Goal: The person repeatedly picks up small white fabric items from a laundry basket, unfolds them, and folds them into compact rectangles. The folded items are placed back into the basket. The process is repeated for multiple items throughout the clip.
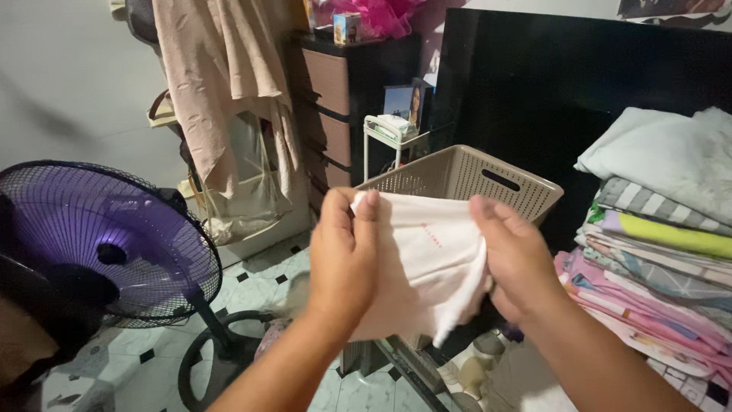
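Observation:
A white cloth garment (427, 259) hangs in front of me, held up at chest height. My left hand (343, 255) pinches its upper left edge between thumb and fingers. My right hand (515, 255) grips the upper right edge, with the fabric bunched under its fingers. The cloth drapes down to a point between my forearms. Behind it stands a beige perforated laundry basket (488, 179), partly hidden by the cloth.
A purple standing fan (107, 244) stands on the tiled floor at the left. A stack of folded bedding (656, 252) lies at the right. Clothes (229, 91) hang at the back beside a dark drawer unit (335, 99) and a small white rack (389, 133).

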